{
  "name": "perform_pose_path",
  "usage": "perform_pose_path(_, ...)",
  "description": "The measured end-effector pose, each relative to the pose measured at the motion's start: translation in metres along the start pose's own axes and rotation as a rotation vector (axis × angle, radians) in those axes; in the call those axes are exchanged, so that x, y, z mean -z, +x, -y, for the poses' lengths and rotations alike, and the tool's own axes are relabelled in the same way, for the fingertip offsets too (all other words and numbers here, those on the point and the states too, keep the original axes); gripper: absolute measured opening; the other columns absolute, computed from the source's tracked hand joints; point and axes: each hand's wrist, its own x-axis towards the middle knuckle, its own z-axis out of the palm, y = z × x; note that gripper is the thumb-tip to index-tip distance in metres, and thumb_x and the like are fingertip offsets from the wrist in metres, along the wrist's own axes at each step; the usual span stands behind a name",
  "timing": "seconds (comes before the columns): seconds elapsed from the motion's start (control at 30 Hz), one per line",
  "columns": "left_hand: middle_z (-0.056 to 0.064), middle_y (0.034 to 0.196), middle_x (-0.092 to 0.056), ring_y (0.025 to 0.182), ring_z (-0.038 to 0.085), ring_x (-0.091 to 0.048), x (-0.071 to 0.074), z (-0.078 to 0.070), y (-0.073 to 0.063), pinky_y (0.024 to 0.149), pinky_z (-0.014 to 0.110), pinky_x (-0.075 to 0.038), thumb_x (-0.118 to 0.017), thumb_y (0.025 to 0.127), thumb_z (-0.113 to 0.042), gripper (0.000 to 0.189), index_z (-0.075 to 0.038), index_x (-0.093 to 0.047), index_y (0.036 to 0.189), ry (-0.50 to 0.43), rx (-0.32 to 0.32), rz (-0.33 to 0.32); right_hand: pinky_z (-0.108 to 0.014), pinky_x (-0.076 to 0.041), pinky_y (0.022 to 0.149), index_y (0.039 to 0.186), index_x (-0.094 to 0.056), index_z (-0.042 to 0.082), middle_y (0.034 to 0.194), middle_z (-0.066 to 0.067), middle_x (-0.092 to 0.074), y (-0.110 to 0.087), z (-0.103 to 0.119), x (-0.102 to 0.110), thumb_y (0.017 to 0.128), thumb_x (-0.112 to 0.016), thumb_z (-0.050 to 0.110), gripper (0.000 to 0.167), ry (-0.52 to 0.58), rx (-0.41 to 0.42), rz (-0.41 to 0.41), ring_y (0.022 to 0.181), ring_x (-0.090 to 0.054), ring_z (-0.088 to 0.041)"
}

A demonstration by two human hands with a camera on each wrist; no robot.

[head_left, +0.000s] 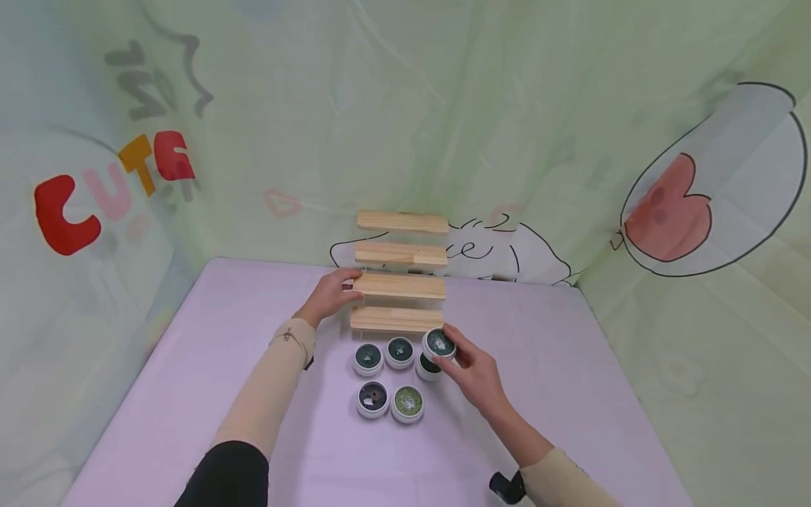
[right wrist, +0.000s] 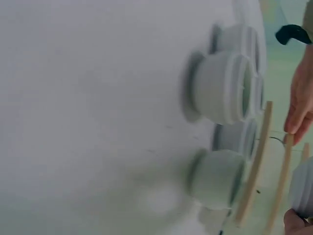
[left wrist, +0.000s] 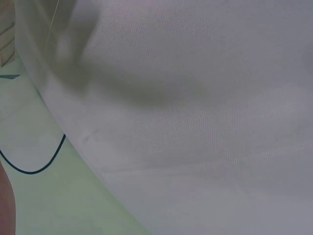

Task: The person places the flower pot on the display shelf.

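My left hand (head_left: 329,295) pinches the left end of a wooden shelf board (head_left: 400,285), the second from the bottom on a tiered stand. In my right hand (head_left: 476,374) is a small round white jar (head_left: 439,343) with a dark green top, held by thumb and fingers just off the lowest board's right front corner. Under it, partly hidden, another dark-topped jar (head_left: 429,367) stands on the table. The right wrist view shows the held jar (right wrist: 302,188) at its right edge and the left fingers (right wrist: 296,115) on a board's end.
More white jars stand before the stand: dark-topped ones (head_left: 368,358), (head_left: 400,351) and a blackish one (head_left: 372,398), plus a light green one (head_left: 408,402). The lowest board (head_left: 397,320) lies just behind them. A printed cloth (head_left: 405,127) hangs behind the lilac-covered table (head_left: 538,366).
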Motion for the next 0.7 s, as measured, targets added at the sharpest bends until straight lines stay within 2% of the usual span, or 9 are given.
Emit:
perform_pose_path(0.2, 0.022, 0.142, -0.049, 0.125, 0.033, -0.053, -0.001, -0.002, 0.0, 0.102, 0.035, -0.051, -0.075, 0.087, -0.011, 0.059, 0.006, -0.051, 0.137, 0.004, 0.012, -0.003, -0.026, -0.042, 0.106, 0.141, -0.052, 0.003, 0.148, -0.01, -0.046, 0.039, 0.031, 0.002, 0.087, -0.075, 0.014, 0.06, 0.052, 0.008, -0.025, 0.136, -0.042, -0.024)
perform_pose_path(0.27, 0.022, 0.142, -0.049, 0.125, 0.034, -0.053, -0.001, -0.002, -0.001, 0.102, 0.035, -0.051, -0.075, 0.087, -0.011, 0.058, 0.006, -0.05, 0.137, 0.007, 0.013, -0.001, -0.024, -0.043, 0.105, 0.142, -0.052, 0.008, 0.149, -0.007, -0.046, 0.054, 0.028, 0.0, 0.087, -0.076, 0.018, 0.06, 0.061, -0.003, -0.046, 0.136, -0.044, -0.021)
perform_pose_path(0.43, 0.023, 0.141, -0.049, 0.124, 0.035, -0.053, 0.0, -0.002, -0.001, 0.102, 0.034, -0.051, -0.075, 0.087, -0.01, 0.058, 0.007, -0.05, 0.137, 0.013, -0.002, -0.003, -0.027, -0.046, 0.105, 0.143, -0.051, 0.014, 0.15, -0.003, -0.044, 0.082, 0.04, -0.004, 0.087, -0.076, 0.024, 0.062, 0.083, -0.05, -0.08, 0.133, -0.047, -0.018)
perform_pose_path(0.6, 0.024, 0.141, -0.049, 0.124, 0.036, -0.054, 0.001, -0.003, -0.001, 0.101, 0.034, -0.052, -0.074, 0.087, -0.01, 0.058, 0.008, -0.05, 0.136, 0.007, -0.006, -0.001, -0.023, -0.047, 0.103, 0.143, -0.052, 0.017, 0.148, 0.003, -0.047, 0.107, 0.051, -0.01, 0.086, -0.077, 0.026, 0.063, 0.133, -0.073, -0.12, 0.129, -0.05, -0.012)
perform_pose_path(0.7, 0.024, 0.141, -0.048, 0.124, 0.036, -0.054, 0.002, -0.004, -0.001, 0.101, 0.034, -0.052, -0.074, 0.087, -0.009, 0.058, 0.008, -0.05, 0.137, 0.005, 0.003, -0.001, -0.022, -0.049, 0.101, 0.142, -0.053, 0.017, 0.147, 0.001, -0.048, 0.12, 0.057, -0.013, 0.085, -0.078, 0.025, 0.062, 0.149, -0.07, -0.128, 0.127, -0.052, -0.012)
